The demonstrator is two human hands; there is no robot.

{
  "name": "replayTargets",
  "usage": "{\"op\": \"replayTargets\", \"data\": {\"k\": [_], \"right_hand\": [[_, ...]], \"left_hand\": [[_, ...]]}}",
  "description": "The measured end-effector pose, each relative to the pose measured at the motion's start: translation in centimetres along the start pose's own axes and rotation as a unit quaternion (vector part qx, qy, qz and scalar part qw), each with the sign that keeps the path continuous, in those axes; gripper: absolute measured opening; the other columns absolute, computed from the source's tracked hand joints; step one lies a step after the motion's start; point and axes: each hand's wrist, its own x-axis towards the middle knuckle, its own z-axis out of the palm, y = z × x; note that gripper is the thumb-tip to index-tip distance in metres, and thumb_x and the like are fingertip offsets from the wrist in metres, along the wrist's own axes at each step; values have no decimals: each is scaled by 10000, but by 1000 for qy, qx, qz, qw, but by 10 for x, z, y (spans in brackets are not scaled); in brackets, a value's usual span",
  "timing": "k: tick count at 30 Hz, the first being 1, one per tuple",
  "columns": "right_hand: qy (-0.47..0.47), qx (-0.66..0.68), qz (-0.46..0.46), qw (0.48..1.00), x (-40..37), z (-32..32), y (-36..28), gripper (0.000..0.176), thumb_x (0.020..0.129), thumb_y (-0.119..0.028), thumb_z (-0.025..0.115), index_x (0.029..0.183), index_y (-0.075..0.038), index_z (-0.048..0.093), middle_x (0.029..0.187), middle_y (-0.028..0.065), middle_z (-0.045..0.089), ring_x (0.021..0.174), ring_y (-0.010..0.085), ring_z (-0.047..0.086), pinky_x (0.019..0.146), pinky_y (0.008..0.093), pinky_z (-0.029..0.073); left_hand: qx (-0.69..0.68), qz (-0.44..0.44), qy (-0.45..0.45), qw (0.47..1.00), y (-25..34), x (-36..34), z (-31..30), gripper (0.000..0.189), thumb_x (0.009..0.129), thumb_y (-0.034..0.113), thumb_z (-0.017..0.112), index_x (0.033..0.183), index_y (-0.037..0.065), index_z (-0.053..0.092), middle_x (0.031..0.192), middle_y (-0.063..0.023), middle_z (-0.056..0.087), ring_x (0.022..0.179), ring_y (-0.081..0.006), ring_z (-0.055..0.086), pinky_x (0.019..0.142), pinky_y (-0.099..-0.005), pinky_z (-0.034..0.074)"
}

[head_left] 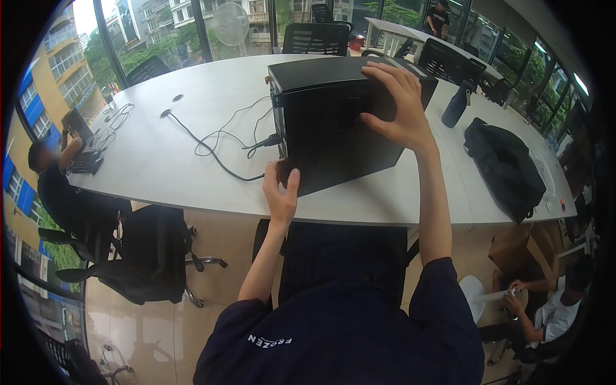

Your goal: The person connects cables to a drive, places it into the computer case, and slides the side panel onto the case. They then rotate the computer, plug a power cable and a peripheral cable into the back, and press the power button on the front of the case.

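Note:
A black desktop computer case (pixel 340 131) stands upright on the white table, its side panel facing me. My left hand (pixel 280 196) is at the lower left corner, the thumb against the side panel and the fingers at the rear edge. High on the right, my right hand (pixel 403 112) grips the case, fingers over the top edge and thumb on the side panel near a dark recessed latch. A black power cable (pixel 221 165) runs from the table to the back of the case; a plug (pixel 271 140) sits at the rear. The rear ports are seen only edge-on.
The white table (pixel 154 144) curves around me. A dark blue bottle (pixel 455 108) and a black bag (pixel 504 167) are on the right. One person sits with a laptop (pixel 78 125) at the left; another sits lower right. Office chairs (pixel 154 253) stand around.

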Motion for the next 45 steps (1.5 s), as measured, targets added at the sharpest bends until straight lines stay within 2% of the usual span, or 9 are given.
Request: {"op": "replayTargets", "data": {"k": [2, 3, 5, 6, 8, 12, 14, 29, 45], "right_hand": [[3, -2, 3, 1000, -1, 3, 2, 718, 686, -250, 861, 1348, -153, 598, 1393, 43, 578, 1332, 268, 477, 1169, 447, 265], [9, -11, 2, 1000, -1, 4, 2, 713, 688, -250, 860, 1345, -154, 599, 1392, 40, 577, 1327, 266, 480, 1168, 446, 266], [15, -20, 1, 1000, -1, 6, 3, 708, 691, -251, 860, 1342, -156, 599, 1392, 38, 577, 1321, 264, 483, 1166, 445, 266], [17, -21, 3, 1000, -1, 7, 3, 704, 691, -250, 860, 1339, -157, 601, 1389, 36, 578, 1316, 264, 485, 1166, 444, 266], [21, -25, 4, 999, -1, 7, 2, 700, 691, -249, 861, 1336, -159, 602, 1387, 34, 580, 1311, 264, 486, 1166, 444, 266], [34, -28, 0, 999, -2, 9, 1, 692, 691, -248, 859, 1328, -161, 603, 1373, 41, 588, 1306, 269, 488, 1165, 451, 269], [36, -29, 1, 999, -2, 11, 1, 689, 691, -246, 858, 1325, -161, 603, 1371, 43, 589, 1305, 270, 488, 1164, 453, 270], [40, -29, -3, 999, -1, 10, 0, 688, 683, -237, 860, 1315, -156, 600, 1336, 63, 601, 1278, 268, 528, 1171, 477, 280], [53, -41, 9, 998, -2, 15, 0, 722, 705, -447, 884, 1310, -155, 619, 1344, 57, 599, 1310, 287, 482, 1143, 443, 284]], "left_hand": [[97, -24, -22, 995, 19, 0, 6, 424, 882, 255, 781, 1118, -6, 544, 919, -40, 557, 812, -107, 501, 691, -258, 408], [98, -25, -23, 995, 18, -2, 10, 424, 882, 255, 781, 1118, -6, 544, 919, -40, 557, 812, -107, 501, 691, -258, 408], [213, 48, 0, 976, 15, -3, 16, 687, 750, 276, 909, 1195, -22, 478, 1068, -107, 509, 960, -202, 533, 808, -327, 463], [214, 49, 0, 976, 17, -4, 17, 687, 750, 276, 909, 1195, -22, 478, 1068, -107, 509, 960, -202, 533, 808, -327, 463], [278, 56, 2, 959, 22, -5, 19, 845, 705, 300, 930, 1266, -36, 394, 1222, -200, 416, 1094, -374, 508, 893, -455, 483], [277, 68, 12, 958, 19, -8, 20, 877, 716, 296, 923, 1296, -15, 344, 1216, -209, 409, 1118, -382, 492, 907, -460, 479], [272, 82, 14, 959, 16, -9, 20, 851, 722, 287, 924, 1281, -27, 365, 1192, -186, 410, 1110, -347, 483, 953, -447, 439], [255, 55, -1, 965, 17, -8, 20, 785, 750, 268, 902, 1247, -36, 375, 1164, -188, 434, 1081, -348, 517, 925, -450, 449], [253, 47, -5, 966, 18, -8, 19, 783, 763, 275, 893, 1258, -37, 372, 1167, -193, 446, 1077, -353, 533, 920, -454, 457]]}}
